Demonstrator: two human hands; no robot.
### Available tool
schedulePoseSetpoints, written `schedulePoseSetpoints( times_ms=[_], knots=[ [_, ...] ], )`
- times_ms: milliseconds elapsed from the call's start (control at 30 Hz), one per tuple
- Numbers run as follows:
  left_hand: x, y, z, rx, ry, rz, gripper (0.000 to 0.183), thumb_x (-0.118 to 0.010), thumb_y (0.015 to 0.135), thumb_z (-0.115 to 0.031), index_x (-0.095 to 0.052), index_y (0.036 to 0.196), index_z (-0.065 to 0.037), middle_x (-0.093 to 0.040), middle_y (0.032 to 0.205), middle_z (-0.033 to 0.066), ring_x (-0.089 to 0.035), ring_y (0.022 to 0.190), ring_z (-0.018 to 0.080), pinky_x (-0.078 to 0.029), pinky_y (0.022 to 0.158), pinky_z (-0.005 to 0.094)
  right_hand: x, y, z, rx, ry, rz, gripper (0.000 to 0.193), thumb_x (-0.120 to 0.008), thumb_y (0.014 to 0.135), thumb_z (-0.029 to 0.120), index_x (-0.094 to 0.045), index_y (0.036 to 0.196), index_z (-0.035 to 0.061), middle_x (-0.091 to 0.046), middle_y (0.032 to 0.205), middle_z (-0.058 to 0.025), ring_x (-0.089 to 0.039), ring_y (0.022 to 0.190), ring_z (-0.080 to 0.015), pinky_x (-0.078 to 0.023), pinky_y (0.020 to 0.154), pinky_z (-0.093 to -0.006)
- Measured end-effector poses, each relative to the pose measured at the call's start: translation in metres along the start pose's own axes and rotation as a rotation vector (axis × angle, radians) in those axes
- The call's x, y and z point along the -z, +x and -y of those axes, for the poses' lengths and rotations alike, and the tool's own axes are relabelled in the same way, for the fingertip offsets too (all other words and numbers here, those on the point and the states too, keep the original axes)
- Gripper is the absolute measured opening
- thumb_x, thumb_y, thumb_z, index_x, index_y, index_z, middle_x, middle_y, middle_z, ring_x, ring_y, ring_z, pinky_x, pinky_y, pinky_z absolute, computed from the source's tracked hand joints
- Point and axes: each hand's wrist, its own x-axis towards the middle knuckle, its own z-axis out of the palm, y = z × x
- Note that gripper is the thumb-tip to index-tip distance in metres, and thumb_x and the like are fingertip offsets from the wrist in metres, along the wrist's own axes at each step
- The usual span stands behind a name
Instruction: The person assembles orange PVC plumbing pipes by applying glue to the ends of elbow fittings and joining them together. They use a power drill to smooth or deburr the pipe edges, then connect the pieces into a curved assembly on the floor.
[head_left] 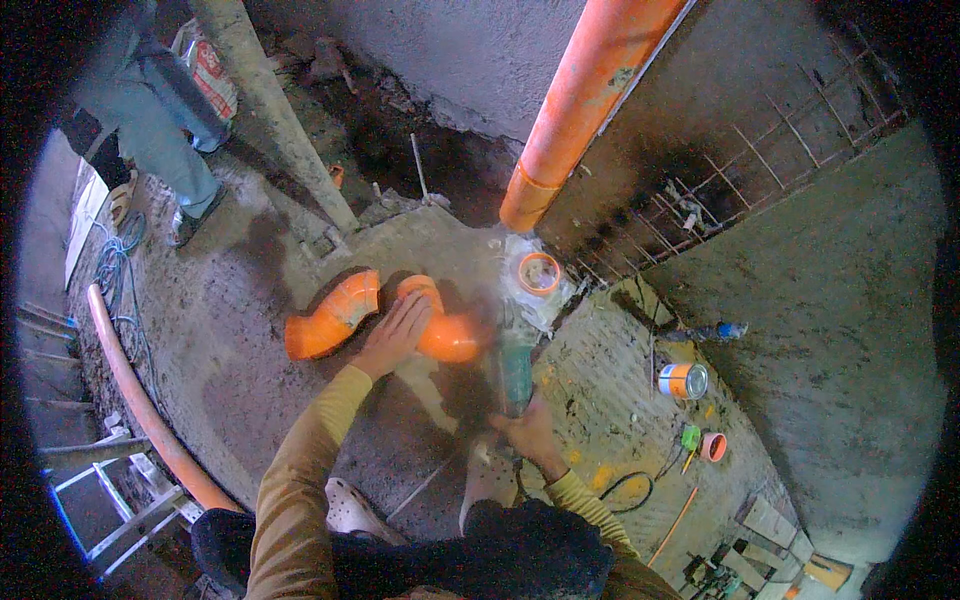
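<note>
An orange plastic pipe bend [455,338] lies on the rough floor before me, its right end blurred by dust. My left hand [400,335] holds it down, fingers laid across its upper left part. My right hand [530,432] is closed round the rear of a green angle grinder [516,372]. The grinder's front points away from me, close to the bend's right end; dust hides its disc, so I cannot tell whether it touches. Left of my left hand rests a second orange pipe bend [335,315].
An orange pipe [575,110] slants up behind an open pipe socket [538,273] set in the floor. A tin [683,381] and a cord [635,490] lie to the right. A post [275,110] stands far left, near another person's legs [165,150]. Steel mesh [740,180] is at back right.
</note>
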Motion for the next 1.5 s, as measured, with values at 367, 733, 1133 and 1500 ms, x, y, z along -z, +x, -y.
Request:
schedulePoseSetpoints(
  times_ms=[367,733,1133,1500],
  knots=[
    [0.009,0.010,0.002,0.336,-0.563,-0.056,0.089,-0.084,0.075,-0.023,-0.039,0.148,0.001,-0.046,0.153,0.0200,-0.041,0.145,0.0365,-0.037,0.120,0.0442,0.009,-0.012,0.028,0.112,0.295,-0.051,0.074,-0.088,0.073,0.010,-0.048,0.133,-0.0030,-0.070,0.112,-0.0130,-0.068,0.098,-0.0196,-0.058,0.085,-0.0360],
    [0.013,0.016,0.007,0.453,-0.513,0.027,0.096,-0.089,0.072,-0.032,-0.040,0.148,-0.002,-0.048,0.151,0.0203,-0.048,0.140,0.0364,-0.042,0.116,0.0459,-0.002,0.015,-0.002,0.273,-0.002,-0.201,0.085,-0.091,0.071,0.021,-0.045,0.137,-0.0061,-0.068,0.118,-0.0185,-0.067,0.105,-0.0242,-0.055,0.091,-0.0375],
    [0.003,0.015,0.012,0.379,-0.547,0.018,0.107,-0.092,0.067,-0.034,-0.036,0.153,-0.005,-0.049,0.149,0.0243,-0.052,0.135,0.0429,-0.045,0.114,0.0485,-0.001,0.037,0.000,0.237,-0.221,-0.197,0.086,-0.095,0.067,0.036,-0.054,0.129,-0.0061,-0.071,0.113,-0.0167,-0.069,0.099,-0.0257,-0.055,0.089,-0.0382],
    [0.004,0.014,0.010,0.358,-0.515,-0.002,0.104,-0.091,0.068,-0.030,-0.036,0.152,-0.002,-0.043,0.155,0.0201,-0.043,0.144,0.0371,-0.040,0.118,0.0467,0.005,0.030,0.018,0.206,0.067,-0.047,0.079,-0.091,0.072,0.022,-0.049,0.134,-0.0029,-0.071,0.110,-0.0138,-0.071,0.092,-0.0228,-0.057,0.083,-0.0360]
  ],
)
